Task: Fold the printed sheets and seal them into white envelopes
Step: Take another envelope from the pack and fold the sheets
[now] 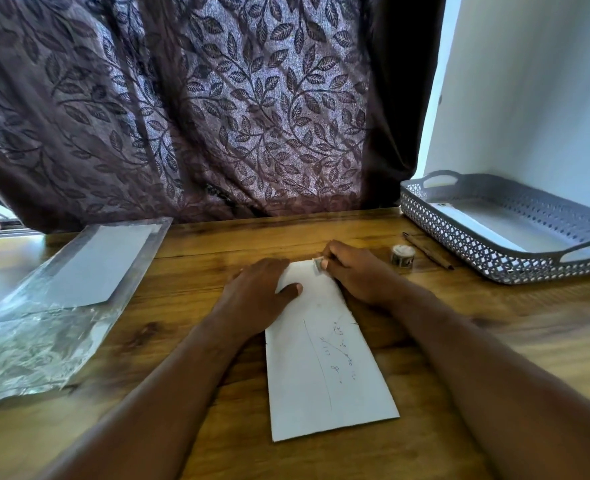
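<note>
Faint handwritten lines on the white envelope [324,358] are too small to read.

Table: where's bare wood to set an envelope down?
Bare: the table between bag and left hand; the strip from curtain to hands; the near right, below the tray. Crowded: between right hand and tray, where tape roll and pen lie.

Hands: we count two, left hand [255,289] and right hand [362,275]
Envelope [324,358] with handwriting: we count one
Tape piece [317,263]: one
Tape roll [402,255]: one
Pen [428,251]: one
Tray [459,244]: one
Plastic bag [44,327]: one
</note>
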A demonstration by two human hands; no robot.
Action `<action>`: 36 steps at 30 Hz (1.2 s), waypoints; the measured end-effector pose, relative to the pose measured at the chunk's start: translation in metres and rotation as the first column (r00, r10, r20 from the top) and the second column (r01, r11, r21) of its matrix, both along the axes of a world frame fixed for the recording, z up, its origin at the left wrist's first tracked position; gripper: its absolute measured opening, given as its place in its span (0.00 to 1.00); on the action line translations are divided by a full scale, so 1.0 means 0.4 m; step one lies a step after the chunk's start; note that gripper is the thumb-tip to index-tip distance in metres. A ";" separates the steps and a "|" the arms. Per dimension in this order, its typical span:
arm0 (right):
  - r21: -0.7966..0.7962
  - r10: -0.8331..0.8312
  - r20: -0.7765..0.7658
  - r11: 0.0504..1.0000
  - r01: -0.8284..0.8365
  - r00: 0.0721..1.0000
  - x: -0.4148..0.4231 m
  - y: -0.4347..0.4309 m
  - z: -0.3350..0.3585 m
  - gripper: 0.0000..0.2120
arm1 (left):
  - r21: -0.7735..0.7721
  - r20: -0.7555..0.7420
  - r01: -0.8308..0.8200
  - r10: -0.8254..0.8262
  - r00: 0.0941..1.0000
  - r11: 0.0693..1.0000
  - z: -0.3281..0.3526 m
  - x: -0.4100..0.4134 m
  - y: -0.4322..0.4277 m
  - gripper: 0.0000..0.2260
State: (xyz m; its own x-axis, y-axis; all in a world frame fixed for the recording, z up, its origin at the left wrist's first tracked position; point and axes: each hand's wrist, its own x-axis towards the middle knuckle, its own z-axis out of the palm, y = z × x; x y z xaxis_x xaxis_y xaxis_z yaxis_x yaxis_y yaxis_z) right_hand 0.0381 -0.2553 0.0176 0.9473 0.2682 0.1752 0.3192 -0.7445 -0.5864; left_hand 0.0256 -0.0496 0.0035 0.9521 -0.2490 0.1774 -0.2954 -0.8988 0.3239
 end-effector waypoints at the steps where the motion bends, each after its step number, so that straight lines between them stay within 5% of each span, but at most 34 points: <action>1: -0.025 0.003 -0.002 1.000 -0.003 1.000 -0.003 -0.002 0.002 0.05 | 0.042 -0.002 0.004 -0.004 1.000 0.999 0.002 -0.002 -0.002 0.27; 7: -0.077 0.044 -0.066 0.996 -0.049 0.997 -0.029 -0.021 0.032 0.05 | 0.284 0.085 0.021 -0.047 0.995 0.958 0.038 -0.039 -0.005 0.29; 11: 0.069 -0.018 0.006 0.997 0.018 1.000 -0.034 -0.031 0.042 0.06 | 0.307 0.090 0.036 -0.067 0.994 0.951 0.044 -0.046 -0.020 0.27; 14: 0.239 -0.164 0.006 0.958 0.158 0.986 -0.016 -0.029 0.038 0.07 | 0.248 0.073 0.057 -0.078 0.994 0.967 0.035 -0.038 -0.019 0.28; 19: 0.079 -0.175 -0.138 0.979 0.187 0.975 0.000 0.004 0.035 0.09 | 0.096 0.017 0.085 -0.087 0.996 0.992 0.019 -0.019 -0.014 0.28; 27: 0.044 -0.193 -0.208 0.977 0.207 0.959 0.016 0.018 0.027 0.19 | 0.045 0.043 0.108 -0.110 0.993 0.993 0.003 0.003 -0.014 0.27; 36: 0.014 -0.215 -0.228 0.974 0.224 0.950 0.012 0.027 0.032 0.14 | 0.054 0.052 0.116 -0.119 0.991 0.992 0.002 0.008 -0.016 0.29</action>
State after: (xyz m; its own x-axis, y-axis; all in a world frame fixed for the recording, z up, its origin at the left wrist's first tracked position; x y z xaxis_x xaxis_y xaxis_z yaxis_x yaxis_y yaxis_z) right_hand 0.0430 -0.2447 0.0304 0.9981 0.0460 -0.0413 0.0078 -0.7563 -0.6542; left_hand 0.0287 -0.0560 0.0045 0.9046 -0.3689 0.2134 -0.4165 -0.8714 0.2592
